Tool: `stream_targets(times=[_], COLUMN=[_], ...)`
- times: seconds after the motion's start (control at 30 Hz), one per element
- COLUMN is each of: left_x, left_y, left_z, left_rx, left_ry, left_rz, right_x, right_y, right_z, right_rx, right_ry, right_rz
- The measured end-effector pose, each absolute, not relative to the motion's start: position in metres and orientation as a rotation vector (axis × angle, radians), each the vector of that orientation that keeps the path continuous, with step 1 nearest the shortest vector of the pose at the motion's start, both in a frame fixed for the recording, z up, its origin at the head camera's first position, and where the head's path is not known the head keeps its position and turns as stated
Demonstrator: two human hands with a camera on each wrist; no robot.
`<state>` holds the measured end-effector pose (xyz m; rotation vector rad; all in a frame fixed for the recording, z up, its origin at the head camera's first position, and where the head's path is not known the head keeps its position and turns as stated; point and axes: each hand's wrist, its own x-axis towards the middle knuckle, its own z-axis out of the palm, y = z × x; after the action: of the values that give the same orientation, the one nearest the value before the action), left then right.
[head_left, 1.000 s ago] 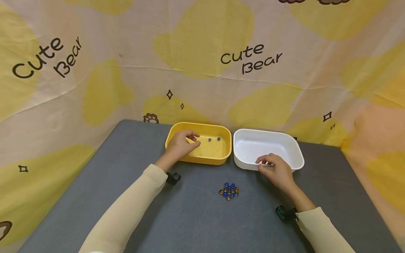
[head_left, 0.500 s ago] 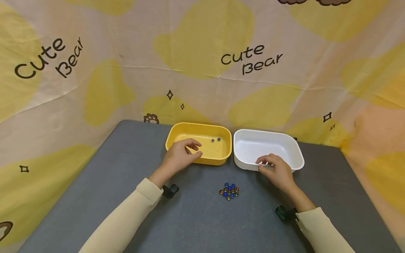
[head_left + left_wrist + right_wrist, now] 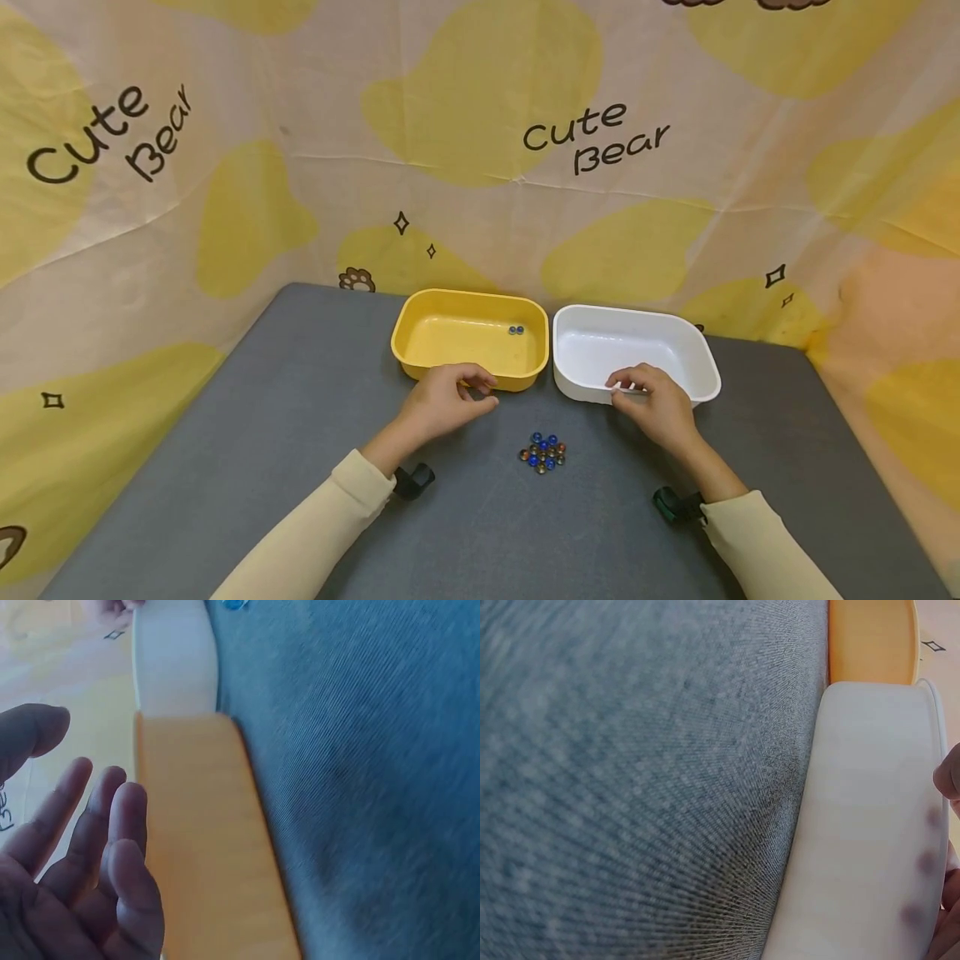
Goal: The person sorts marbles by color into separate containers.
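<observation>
Left hand (image 3: 442,402): centre of the head view, before the front wall of the yellow, rounded-rectangular plastic-looking tray (image 3: 450,337); fingers loosely curved, thumb apart, grasping nothing.

Right hand (image 3: 660,410): right of centre; fingers inside, thumb outside, grasping the front rim of the white, rounded-rectangular plastic-looking tray (image 3: 600,343), presumably to steady it.

Small blue and amber-brown glass-like marbles (image 3: 543,447): one tight cluster, lower centre, on the dark grey cloth-like table surface (image 3: 480,542); closeness and flatness probably keep them from rolling.

Two bluish glass-like marbles (image 3: 513,330): side by side inside the yellow tray, towards its right end, contained by its walls.

Trays: set end to end behind the cluster, seemingly for equal reach.
</observation>
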<state>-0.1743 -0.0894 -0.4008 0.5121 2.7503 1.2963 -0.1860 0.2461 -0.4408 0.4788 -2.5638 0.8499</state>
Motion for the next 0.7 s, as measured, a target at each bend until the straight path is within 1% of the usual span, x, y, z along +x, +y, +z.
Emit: stream_targets(times=[0.27, 0.7], left_x=[-0.172, -0.178], left_y=[-0.078, -0.058], left_z=[-0.411, -0.423], left_rx=[0.607, 0.705], left_ry=[2.672, 2.565], left_rz=[1.217, 1.134], right_x=[-0.186, -0.186], right_y=[0.246, 0.245], right_z=[-0.441, -0.44], right_rx=[0.475, 0.468], right_ry=[-2.563, -2.561], right_rz=[0.847, 0.852])
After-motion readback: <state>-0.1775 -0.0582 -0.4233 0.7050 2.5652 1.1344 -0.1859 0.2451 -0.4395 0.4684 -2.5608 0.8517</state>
